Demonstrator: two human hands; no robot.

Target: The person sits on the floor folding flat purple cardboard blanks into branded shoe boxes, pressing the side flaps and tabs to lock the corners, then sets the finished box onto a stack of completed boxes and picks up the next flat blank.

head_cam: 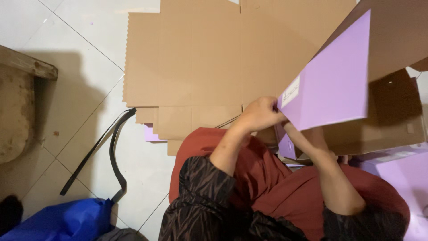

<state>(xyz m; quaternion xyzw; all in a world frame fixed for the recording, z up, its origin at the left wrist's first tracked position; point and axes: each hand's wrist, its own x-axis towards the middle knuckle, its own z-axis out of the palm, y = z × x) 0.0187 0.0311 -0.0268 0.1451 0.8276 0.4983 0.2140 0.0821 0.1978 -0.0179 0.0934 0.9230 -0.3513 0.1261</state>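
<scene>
Right of centre in the frame, a purple box point(332, 80) is held tilted, its long axis running from lower left up to upper right, with a small white label near its lower left end. Both hands meet at that lower left end. The left hand point(258, 114) is closed over the box's corner at mid-frame, fingers curled tight on the edge. The right hand point(312, 138) reaches up under the box from the lower right; its fingers are hidden behind the purple panel and a brown cardboard carton point(379, 120), so I cannot tell whether it grips or only props the box. The left hand is the nearer one to the labelled end, and the bulk of the box lies up and to the right of both hands.

Flat sheets of corrugated cardboard point(191, 62) cover the white tiled floor point(89, 27) across the upper middle. A black strap point(113, 151) curls on the tiles at lower left, above a blue bag point(67, 221). More purple boxes point(397, 172) sit at the lower right edge, just beside the carton. A worn wooden piece point(18, 102) shows at the left edge. The person's lap, in red cloth point(267, 178), fills the bottom centre.
</scene>
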